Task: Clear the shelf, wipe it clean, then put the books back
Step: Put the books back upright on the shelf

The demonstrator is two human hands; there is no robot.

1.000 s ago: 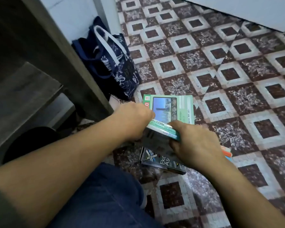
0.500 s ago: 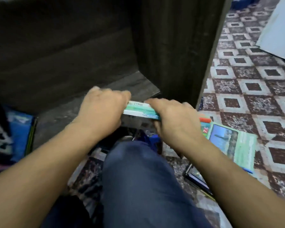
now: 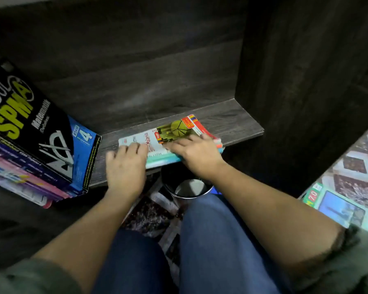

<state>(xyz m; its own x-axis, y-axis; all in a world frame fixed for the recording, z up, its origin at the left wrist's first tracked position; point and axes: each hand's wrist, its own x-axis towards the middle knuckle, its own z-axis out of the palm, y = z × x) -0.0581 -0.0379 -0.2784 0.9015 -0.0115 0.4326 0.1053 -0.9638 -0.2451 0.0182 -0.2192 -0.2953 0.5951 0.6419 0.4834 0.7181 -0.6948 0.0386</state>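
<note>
A small stack of thin books [image 3: 174, 128], with a white, yellow and red cover on top and a teal one beneath, lies flat on the dark wooden shelf [image 3: 238, 122], its near edge overhanging the shelf front. My left hand [image 3: 125, 166] rests its fingers on the stack's left end. The fingers of my right hand [image 3: 196, 153] lie spread on the top cover toward the right. A bigger pile with a black "SPM" maths book [image 3: 30, 124] on top sits on the left part of the shelf, tilted.
A dark upright side panel [image 3: 295, 81] closes the shelf on the right. Below the shelf, by my knees, stands a round metal-rimmed container [image 3: 189, 187]. A green book [image 3: 338, 209] lies on the patterned tile floor [image 3: 359, 162] at the right.
I lifted the stack off the floor pile and carried it left to the shelf. It now lies flat on the board, with my hands on top instead of gripping its ends.
</note>
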